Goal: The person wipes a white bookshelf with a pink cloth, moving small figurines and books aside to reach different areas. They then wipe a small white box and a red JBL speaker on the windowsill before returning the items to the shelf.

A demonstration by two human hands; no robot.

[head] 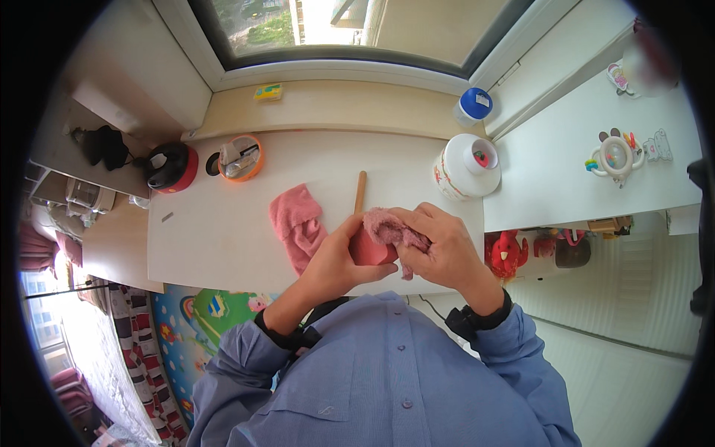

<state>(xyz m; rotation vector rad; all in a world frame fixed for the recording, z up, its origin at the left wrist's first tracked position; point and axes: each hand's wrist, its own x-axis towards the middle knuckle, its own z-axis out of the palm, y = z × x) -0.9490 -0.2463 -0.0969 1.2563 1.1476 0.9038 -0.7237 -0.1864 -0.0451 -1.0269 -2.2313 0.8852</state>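
Observation:
My left hand [338, 257] grips a red, smooth-sided object [370, 251] just above the front edge of the white tabletop. A wooden handle [361, 190] extends from behind it toward the window; my fingers hide whether the two are joined. In my right hand [444, 246] is a bunched mauve terry cloth [385, 224], pressed against the upper side of the red object. One end of the cloth hangs below my fingers. Left of my hands lies a folded pink towel [299, 223], its lower end close to my left wrist.
On the white desk [223, 234] stand an orange round container [243, 158] with small items, a black-and-red object [172, 166], and a white canister [467, 167]. A blue-lidded jar [473, 105] and a yellow packet [268, 92] rest on the windowsill [346, 109].

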